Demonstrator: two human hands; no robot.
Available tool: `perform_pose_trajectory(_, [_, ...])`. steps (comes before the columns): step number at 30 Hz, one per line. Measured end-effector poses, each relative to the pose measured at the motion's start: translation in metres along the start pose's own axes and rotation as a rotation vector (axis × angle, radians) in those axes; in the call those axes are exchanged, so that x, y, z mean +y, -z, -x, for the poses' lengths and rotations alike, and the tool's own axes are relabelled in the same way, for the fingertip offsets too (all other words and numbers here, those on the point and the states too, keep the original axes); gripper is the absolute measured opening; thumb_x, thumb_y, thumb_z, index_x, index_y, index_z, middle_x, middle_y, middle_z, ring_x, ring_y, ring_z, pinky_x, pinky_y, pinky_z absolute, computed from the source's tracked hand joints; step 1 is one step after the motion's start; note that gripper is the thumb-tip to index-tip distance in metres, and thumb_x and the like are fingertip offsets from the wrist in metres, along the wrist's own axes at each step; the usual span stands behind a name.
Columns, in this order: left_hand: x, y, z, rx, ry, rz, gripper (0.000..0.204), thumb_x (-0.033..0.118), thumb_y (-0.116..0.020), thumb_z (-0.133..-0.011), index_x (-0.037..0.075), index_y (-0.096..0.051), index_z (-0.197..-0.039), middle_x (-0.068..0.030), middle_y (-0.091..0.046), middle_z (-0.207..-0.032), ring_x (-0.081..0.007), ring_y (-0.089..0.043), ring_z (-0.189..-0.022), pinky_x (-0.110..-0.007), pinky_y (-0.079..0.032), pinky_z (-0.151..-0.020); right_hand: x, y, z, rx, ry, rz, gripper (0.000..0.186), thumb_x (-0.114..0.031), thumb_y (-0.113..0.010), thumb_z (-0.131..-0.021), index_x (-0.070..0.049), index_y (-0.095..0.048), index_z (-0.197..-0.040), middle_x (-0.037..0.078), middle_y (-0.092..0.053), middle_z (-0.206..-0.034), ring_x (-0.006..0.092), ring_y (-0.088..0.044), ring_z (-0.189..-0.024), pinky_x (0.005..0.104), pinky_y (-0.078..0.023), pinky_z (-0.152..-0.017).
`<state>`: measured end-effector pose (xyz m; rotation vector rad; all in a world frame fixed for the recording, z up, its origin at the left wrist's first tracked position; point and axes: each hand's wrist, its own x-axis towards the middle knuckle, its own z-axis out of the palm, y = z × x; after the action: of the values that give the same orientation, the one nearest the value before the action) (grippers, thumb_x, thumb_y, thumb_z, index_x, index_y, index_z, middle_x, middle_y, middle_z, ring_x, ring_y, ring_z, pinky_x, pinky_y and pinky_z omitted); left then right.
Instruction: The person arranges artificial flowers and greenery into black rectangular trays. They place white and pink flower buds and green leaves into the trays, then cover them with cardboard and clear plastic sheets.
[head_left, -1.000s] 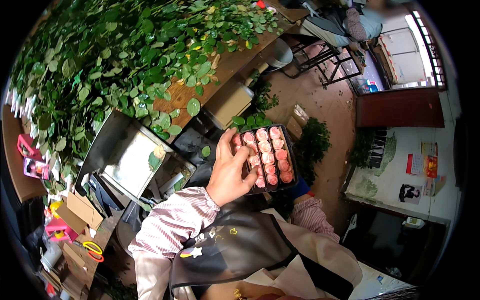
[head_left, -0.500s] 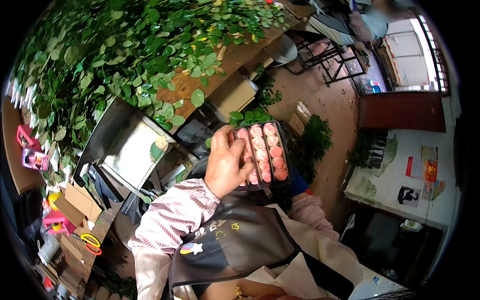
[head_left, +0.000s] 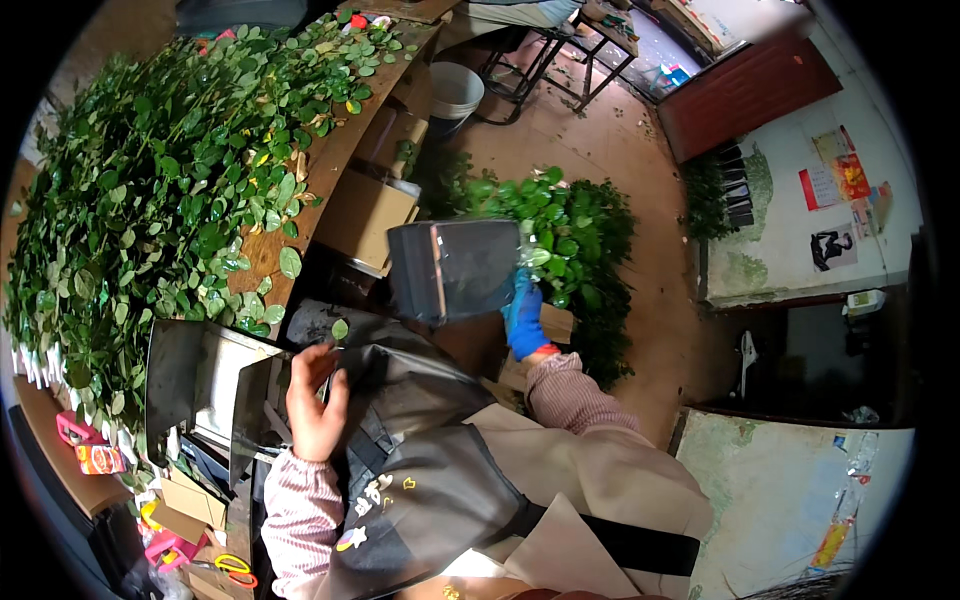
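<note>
A blue glove covers my right hand (head_left: 524, 318), which is closed at the right side of a rose bunch in a dark, flat-sided wrap (head_left: 470, 268). The wrap lies sideways in front of me, a light strip running down its face; the rose heads are hidden. Green leaves (head_left: 565, 235) show just beyond the glove, and I cannot tell how many belong to this bunch. My bare left hand (head_left: 318, 400) is raised beside the metal box-like stand (head_left: 215, 385), fingers curved and apart, with nothing seen in it. A single leaf (head_left: 340, 329) is near its fingertips.
Leafy stems (head_left: 170, 190) are heaped on the wooden table (head_left: 270, 255) at left. Orange-handled scissors (head_left: 235, 570) and cardboard pieces (head_left: 192, 498) lie at lower left. A white bucket (head_left: 455, 92) stands beyond, by a black-legged table (head_left: 545, 75). More foliage (head_left: 600, 340) is on the floor at right.
The bunch has turned, so its pink rose heads no longer show. My left hand has come off it and moved left. The gloved right hand has come into sight, and the view has shifted.
</note>
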<state>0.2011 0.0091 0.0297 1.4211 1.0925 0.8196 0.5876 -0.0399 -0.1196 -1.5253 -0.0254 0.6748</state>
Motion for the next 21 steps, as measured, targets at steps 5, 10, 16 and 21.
perform_pose_trajectory(5, [-0.027, 0.027, 0.036, 0.009, 0.086, -0.055, 0.031, -0.005, -0.059, -0.098, 0.000, -0.053, -0.128, -0.0142, -0.070, -0.122, -0.0211, -0.070, -0.112, -0.031, -0.053, -0.098, 0.047, 0.103, -0.164, 0.314, 0.365, 0.261, 0.044, -0.041, -0.066, -0.103, 0.001, -0.071, -0.117, 0.006, -0.070, -0.091, 0.0203, -0.057, -0.075, 0.0390, -0.051, -0.069])
perform_pose_trajectory(10, [-0.044, 0.028, 0.048, 0.062, 0.179, 0.010, 0.029, -0.004, -0.058, -0.100, 0.001, -0.053, -0.128, -0.0122, -0.070, -0.119, -0.0182, -0.070, -0.109, -0.030, -0.051, -0.098, -0.010, 0.174, -0.224, 0.381, 0.408, 0.416, 0.043, -0.037, -0.064, -0.103, 0.004, -0.072, -0.115, 0.009, -0.071, -0.093, 0.0202, -0.058, -0.078, 0.0403, -0.051, -0.070])
perform_pose_trajectory(16, [-0.032, 0.004, 0.029, -0.066, 0.229, -0.257, 0.035, -0.003, -0.061, -0.097, 0.000, -0.052, -0.131, -0.0147, -0.071, -0.118, -0.0197, -0.072, -0.103, -0.029, -0.056, -0.089, -0.068, 0.236, -0.278, 0.575, 0.116, -0.082, 0.063, -0.053, -0.068, -0.096, -0.001, -0.063, -0.132, 0.014, -0.074, -0.103, 0.0329, -0.072, -0.085, 0.0503, -0.060, -0.081])
perform_pose_trajectory(21, [-0.029, -0.017, 0.016, -0.120, 0.132, -0.446, 0.039, -0.004, -0.066, -0.092, -0.002, -0.056, -0.130, -0.0187, -0.072, -0.116, -0.0259, -0.075, -0.104, -0.034, -0.059, -0.091, 0.000, 0.269, -0.312, 0.392, 0.255, 1.169, 0.053, -0.036, -0.076, -0.084, -0.008, -0.060, -0.126, 0.020, -0.072, -0.105, 0.0369, -0.071, -0.088, 0.0511, -0.059, -0.078])
